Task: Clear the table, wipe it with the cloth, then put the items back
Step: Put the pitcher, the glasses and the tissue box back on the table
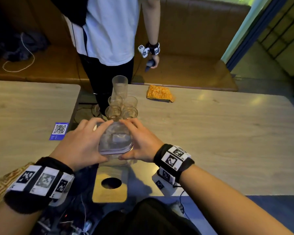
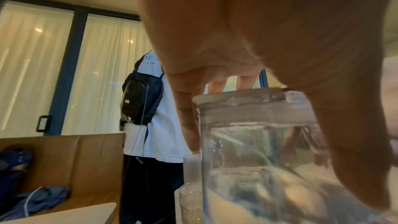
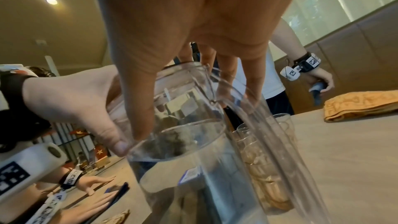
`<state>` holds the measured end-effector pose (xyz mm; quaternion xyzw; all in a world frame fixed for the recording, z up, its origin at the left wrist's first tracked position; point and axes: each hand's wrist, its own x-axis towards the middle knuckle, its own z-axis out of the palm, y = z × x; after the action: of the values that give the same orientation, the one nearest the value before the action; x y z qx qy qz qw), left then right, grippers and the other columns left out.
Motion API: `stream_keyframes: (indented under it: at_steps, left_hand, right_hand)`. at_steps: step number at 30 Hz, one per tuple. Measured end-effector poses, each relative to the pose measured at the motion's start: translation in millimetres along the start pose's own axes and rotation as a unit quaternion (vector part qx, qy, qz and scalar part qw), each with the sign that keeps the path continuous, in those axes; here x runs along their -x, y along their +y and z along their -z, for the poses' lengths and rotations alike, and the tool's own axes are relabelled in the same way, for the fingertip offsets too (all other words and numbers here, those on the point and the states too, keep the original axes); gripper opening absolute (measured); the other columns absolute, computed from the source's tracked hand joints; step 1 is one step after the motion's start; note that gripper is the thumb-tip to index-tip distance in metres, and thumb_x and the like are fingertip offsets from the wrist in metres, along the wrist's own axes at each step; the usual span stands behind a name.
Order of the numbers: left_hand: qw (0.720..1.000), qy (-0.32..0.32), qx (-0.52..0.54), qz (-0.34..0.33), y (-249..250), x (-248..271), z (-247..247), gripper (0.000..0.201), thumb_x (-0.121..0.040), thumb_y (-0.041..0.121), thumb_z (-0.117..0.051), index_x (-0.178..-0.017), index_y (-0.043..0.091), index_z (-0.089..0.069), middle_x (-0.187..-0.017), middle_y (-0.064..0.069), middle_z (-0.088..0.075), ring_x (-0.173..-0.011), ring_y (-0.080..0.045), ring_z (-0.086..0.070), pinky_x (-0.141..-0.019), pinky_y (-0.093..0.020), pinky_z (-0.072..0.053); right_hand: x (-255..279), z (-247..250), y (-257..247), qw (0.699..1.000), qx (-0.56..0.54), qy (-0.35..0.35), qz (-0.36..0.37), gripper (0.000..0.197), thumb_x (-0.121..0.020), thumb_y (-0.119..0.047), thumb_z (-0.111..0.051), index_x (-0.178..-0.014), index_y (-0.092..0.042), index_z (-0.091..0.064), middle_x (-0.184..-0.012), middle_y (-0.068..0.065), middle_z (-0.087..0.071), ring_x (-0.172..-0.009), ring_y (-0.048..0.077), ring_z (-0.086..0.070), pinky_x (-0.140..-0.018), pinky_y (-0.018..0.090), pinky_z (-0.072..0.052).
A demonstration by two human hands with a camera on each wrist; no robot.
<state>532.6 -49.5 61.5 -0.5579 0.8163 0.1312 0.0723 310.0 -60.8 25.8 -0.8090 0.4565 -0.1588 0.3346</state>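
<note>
The left hand [image 1: 81, 143] is curled against the left wall of the clear glass jug [image 1: 115, 139], thumb at the near side and fingers reaching across toward the far rim. The jug stands upright, its long axis vertical, at the left edge of the right-hand surface [image 1: 227, 141], partly filled with water; whether its base is touching the surface or just lifted cannot be told. The right hand [image 1: 141, 143] is curled against the jug's opposite wall, so the jug lies directly between the two grips, neither hand being nearer. Just beyond the jug a cluster of small glasses [image 1: 122, 107] and one tall ribbed glass [image 1: 120, 87] is seen, almost touching it. The orange cloth [image 1: 159, 93] lies well apart, far right. A straight vertical lift is judged necessary, so that the glasses are not knocked.
</note>
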Motion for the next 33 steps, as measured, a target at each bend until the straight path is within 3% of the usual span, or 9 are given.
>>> stream_keyframes:
  at_steps: [4, 10, 17, 25, 33]
  left_hand:
    - [0.999, 0.000, -0.007, -0.032, 24.1, -8.8, 5.4, 0.116, -0.064, 0.069, -0.076, -0.156, 0.036, -0.015, -0.145, 0.009, -0.027, -0.130, -0.017, -0.033, -0.091, -0.036, -0.048]
    - [0.997, 0.009, 0.001, -0.071, 70.9, -31.7, 0.4, 0.111, -0.058, 0.074, -0.072, -0.150, 0.038, -0.024, -0.134, 0.007, -0.038, -0.120, -0.020, -0.044, -0.082, -0.038, -0.055]
    - [0.990, -0.005, 0.003, -0.142, 139.9, -67.5, 1.0, 0.105, -0.065, 0.073, -0.070, -0.150, 0.042, -0.018, -0.136, 0.010, -0.032, -0.125, -0.014, -0.036, -0.089, -0.028, -0.047]
    - [0.978, -0.022, 0.018, -0.208, 211.3, -117.0, 4.3, 0.107, -0.066, 0.066, -0.076, -0.153, 0.036, -0.021, -0.139, 0.005, -0.032, -0.128, -0.017, -0.034, -0.099, -0.030, -0.044]
    - [0.974, -0.002, 0.025, -0.225, 313.3, -205.5, 20.5, 0.109, -0.068, 0.065, -0.078, -0.154, 0.036, -0.017, -0.143, 0.005, -0.032, -0.130, -0.016, -0.031, -0.098, -0.029, -0.042]
  right_hand:
    - [18.4, 15.4, 15.2, 1.000, -0.009, 0.011, -0.011, 0.109, -0.063, -0.038, -0.089, -0.150, -0.021, -0.026, -0.141, -0.002, -0.033, -0.127, 0.018, -0.043, -0.104, 0.041, -0.045]
    - [54.2, 46.2, 47.3, 0.999, 0.007, 0.037, -0.024, 0.109, -0.058, -0.039, -0.092, -0.147, -0.020, -0.032, -0.137, -0.002, -0.038, -0.122, 0.017, -0.048, -0.101, 0.041, -0.047]
    - [111.6, 80.3, 87.1, 0.995, -0.006, 0.081, -0.061, 0.107, -0.058, -0.040, -0.092, -0.146, -0.019, -0.034, -0.135, -0.004, -0.039, -0.122, 0.015, -0.049, -0.101, 0.040, -0.047]
    - [161.6, 118.5, 132.7, 0.983, -0.026, 0.140, -0.118, 0.107, -0.057, -0.039, -0.092, -0.146, -0.022, -0.034, -0.136, -0.007, -0.039, -0.123, 0.016, -0.049, -0.101, 0.042, -0.046]
    - [194.2, 205.5, 221.6, 0.973, -0.054, 0.179, -0.137, 0.109, -0.055, -0.030, -0.095, -0.146, -0.017, -0.037, -0.136, -0.005, -0.042, -0.124, 0.008, -0.046, -0.107, 0.029, -0.040]
